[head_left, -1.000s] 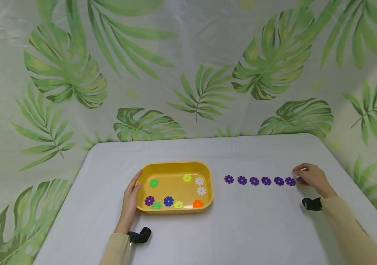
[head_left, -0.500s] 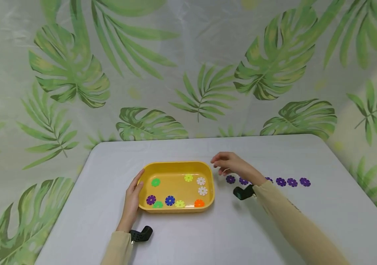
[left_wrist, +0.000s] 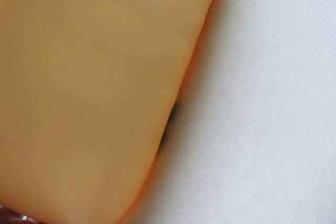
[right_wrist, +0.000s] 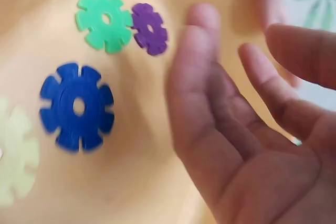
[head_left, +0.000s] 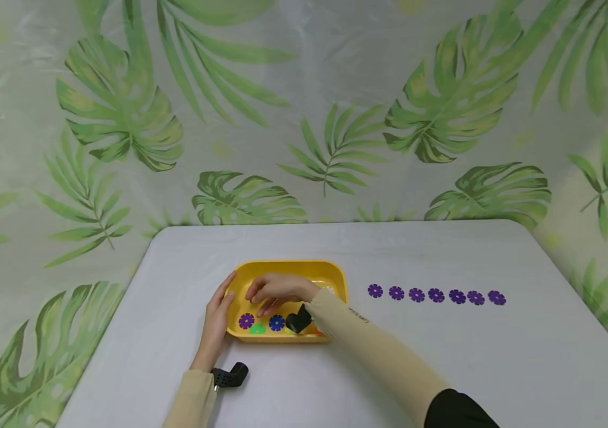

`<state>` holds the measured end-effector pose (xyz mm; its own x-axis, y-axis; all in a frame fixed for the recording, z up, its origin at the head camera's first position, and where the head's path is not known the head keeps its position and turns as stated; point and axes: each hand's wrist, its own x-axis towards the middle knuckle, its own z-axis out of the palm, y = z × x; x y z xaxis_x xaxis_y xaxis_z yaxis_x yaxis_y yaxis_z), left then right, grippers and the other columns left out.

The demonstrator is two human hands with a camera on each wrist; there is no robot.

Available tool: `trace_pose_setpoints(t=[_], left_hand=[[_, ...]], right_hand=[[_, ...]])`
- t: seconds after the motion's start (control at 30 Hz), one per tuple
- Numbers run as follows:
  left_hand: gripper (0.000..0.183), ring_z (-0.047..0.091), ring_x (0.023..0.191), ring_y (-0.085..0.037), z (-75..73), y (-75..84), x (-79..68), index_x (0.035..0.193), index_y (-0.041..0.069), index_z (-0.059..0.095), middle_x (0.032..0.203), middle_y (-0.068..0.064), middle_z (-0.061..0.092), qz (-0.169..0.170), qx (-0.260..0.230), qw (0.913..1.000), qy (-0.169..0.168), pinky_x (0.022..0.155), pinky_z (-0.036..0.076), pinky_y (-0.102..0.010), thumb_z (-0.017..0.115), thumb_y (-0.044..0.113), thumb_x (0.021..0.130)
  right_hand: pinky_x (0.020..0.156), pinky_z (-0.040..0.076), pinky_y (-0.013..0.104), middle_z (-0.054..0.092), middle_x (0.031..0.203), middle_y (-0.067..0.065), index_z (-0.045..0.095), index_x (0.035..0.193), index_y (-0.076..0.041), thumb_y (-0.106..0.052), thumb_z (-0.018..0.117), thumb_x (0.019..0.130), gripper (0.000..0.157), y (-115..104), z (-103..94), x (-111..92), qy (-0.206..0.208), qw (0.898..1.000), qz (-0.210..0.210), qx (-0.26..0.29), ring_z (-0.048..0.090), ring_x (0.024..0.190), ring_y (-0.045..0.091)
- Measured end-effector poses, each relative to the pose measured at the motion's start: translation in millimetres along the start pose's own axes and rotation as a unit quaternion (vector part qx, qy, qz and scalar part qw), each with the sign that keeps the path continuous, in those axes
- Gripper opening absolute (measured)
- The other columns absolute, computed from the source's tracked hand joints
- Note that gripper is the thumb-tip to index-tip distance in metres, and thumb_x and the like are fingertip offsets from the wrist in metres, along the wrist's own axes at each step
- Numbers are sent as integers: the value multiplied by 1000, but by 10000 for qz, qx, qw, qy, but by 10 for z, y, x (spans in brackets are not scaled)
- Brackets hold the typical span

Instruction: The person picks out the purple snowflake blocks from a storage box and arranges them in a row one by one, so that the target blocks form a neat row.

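A yellow tray (head_left: 287,339) stands on the table with flower-shaped plastic discs inside. My left hand (head_left: 215,324) holds its left side, fingers along the outer wall and thumb at the rim. My right hand (head_left: 279,289) hovers over the tray with fingers loosely bent and nothing between them. Near those fingers the right wrist view shows a blue disc (right_wrist: 77,106), a green disc (right_wrist: 105,20), a purple disc (right_wrist: 150,29) and a pale yellow disc (right_wrist: 16,156). The right hand and sleeve hide other discs. In the left wrist view the tray wall (left_wrist: 94,93) fills the left side.
To the tray's right, several purple discs (head_left: 436,295) lie in a spaced row on the white table (head_left: 443,356). A leaf-patterned sheet (head_left: 330,119) hangs behind the table's back edge. The right forearm crosses low over the table in front of the row.
My right hand has left a purple disc at the row's right end and travelled left, over the tray. The left hand stays at the tray.
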<state>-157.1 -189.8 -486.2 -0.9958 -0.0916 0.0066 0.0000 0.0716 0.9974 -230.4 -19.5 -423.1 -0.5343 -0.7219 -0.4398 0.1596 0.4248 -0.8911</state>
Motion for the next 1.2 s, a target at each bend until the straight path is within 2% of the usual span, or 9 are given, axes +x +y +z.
trace_pose_setpoints(t=[0.2, 0.43, 0.6, 0.7, 0.83, 0.97, 1.2], left_hand=[[43, 19, 142, -19, -2, 3, -2, 148, 13, 38, 153, -4, 30, 134, -42, 9999, 45, 116, 15, -39, 34, 15, 105], [43, 18, 142, -21, -2, 7, 13, 147, 9, 38, 153, -6, 31, 217, -54, 9997, 49, 116, 14, -40, 34, 13, 105], [43, 21, 141, -15, 1, -1, 14, 147, 11, 39, 152, -2, 32, 132, -150, 9998, 54, 116, 16, -33, 34, 12, 105], [43, 20, 141, -14, -5, -2, 6, 148, 13, 38, 153, -1, 31, 56, -158, 9999, 28, 115, 17, -33, 33, 13, 105], [43, 19, 141, -15, 11, 18, 5, 148, 14, 37, 153, -1, 29, -47, -130, 9999, 13, 115, 17, -34, 32, 14, 105], [44, 18, 142, -15, 13, 44, -6, 148, 12, 37, 153, -2, 30, -148, -185, 9997, 57, 116, 15, -34, 32, 11, 105], [43, 18, 142, -14, 14, 51, -19, 148, 11, 37, 153, -1, 30, -62, -306, 9995, 37, 116, 15, -33, 33, 9, 105]], right_hand=[[76, 57, 37, 60, 101, 16, 56, 113, 4, 2, 50, 95, 19, -38, 181, 212, -481, 9970, 518, -298, 66, 75, 28], [72, 58, 33, 64, 83, 15, 61, 103, 5, 7, 52, 92, 15, -69, 224, 279, -358, 9943, 868, -509, 62, 66, 22], [50, 51, 19, 60, 64, 9, 64, 87, 4, 8, 55, 89, 10, -31, 174, 278, -58, 9929, 741, -931, 55, 51, 13], [45, 43, 16, 56, 60, 5, 62, 85, 2, 6, 56, 89, 9, -11, 83, 219, -3, 9947, 505, -900, 48, 47, 9], [49, 42, 18, 54, 66, 4, 61, 95, 2, 2, 54, 90, 9, 4, -169, -1, -172, 9981, 86, -578, 46, 52, 10], [56, 46, 20, 58, 76, 5, 61, 101, 2, -2, 54, 92, 13, 67, -511, -336, -195, 9987, -314, -345, 49, 59, 11], [61, 47, 22, 62, 90, 10, 58, 105, 4, -7, 56, 93, 17, 285, -1126, -1071, 408, 9974, -591, -36, 49, 66, 15]])
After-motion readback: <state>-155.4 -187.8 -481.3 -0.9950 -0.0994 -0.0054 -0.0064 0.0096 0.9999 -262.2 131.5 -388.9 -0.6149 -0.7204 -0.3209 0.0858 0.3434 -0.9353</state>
